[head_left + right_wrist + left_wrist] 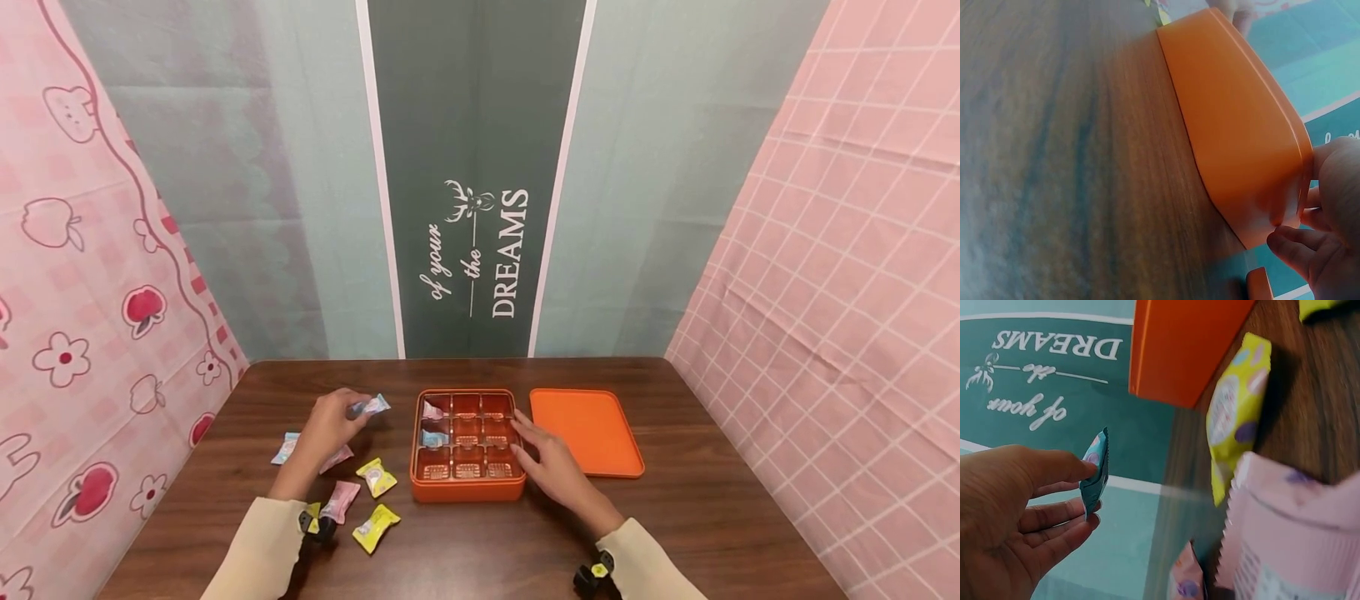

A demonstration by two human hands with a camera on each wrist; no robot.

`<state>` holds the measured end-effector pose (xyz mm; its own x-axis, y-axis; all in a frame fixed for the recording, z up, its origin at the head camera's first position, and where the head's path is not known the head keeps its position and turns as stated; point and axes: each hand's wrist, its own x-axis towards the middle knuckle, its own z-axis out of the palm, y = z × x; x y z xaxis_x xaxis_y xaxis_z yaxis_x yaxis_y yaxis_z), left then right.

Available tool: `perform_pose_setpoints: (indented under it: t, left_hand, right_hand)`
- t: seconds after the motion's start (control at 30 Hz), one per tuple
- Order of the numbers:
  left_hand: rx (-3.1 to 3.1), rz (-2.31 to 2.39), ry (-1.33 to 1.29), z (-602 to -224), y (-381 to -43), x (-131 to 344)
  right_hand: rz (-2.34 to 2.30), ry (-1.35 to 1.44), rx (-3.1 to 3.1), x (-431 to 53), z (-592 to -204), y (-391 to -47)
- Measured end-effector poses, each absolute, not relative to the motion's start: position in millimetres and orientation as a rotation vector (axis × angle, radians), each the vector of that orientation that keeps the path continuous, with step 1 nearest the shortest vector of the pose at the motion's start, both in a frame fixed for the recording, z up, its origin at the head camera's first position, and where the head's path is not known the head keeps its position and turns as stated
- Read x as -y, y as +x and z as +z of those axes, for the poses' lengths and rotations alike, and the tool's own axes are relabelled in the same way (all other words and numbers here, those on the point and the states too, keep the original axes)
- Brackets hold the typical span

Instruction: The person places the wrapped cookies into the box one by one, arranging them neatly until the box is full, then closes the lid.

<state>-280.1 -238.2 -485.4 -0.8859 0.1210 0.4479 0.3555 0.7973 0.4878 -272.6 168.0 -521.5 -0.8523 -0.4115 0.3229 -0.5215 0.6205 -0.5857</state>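
My left hand pinches a blue wrapped candy between thumb and fingers, left of the orange box. The orange box has a clear divided insert; a pink candy lies in its far left compartment and a blue candy in the one nearer. At the box's right side, my right hand rests with fingers extended, fingertips touching the rim and outer wall, as the right wrist view also shows. On the table beside the left hand lie yellow candies, pink candies and another blue candy.
A flat orange lid lies on the brown wooden table, right of the box. Behind the table hangs a green cloth with white lettering; pink patterned cloths flank both sides.
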Motion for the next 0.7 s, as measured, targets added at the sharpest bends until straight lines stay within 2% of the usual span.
perform_pose_setpoints:
  t: [0.7]
  left_hand:
    - [2.558, -0.888, -0.430, -469, -269, 208]
  right_hand:
    - [1.036, 0.783, 2.674, -167, -522, -272]
